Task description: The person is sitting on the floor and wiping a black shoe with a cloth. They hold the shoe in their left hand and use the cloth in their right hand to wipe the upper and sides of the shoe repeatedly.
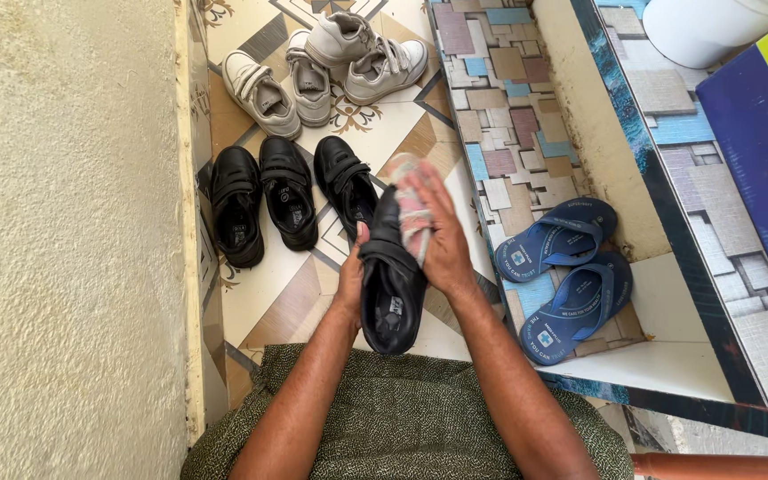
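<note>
Patterned tile floor (286,293), shoes in rows. Left hand (349,283) gripping black shoe (390,284) from below, steadying it; right hand (437,233) pressing cloth (412,213) against its upper.

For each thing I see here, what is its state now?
Black shoe: lifted, held by left hand.
Cloth: pressed on it by right hand.
Three black shoes: on floor, upright.
White shoes: on floor, one stacked.
Blue sandals: paired on step.
</note>
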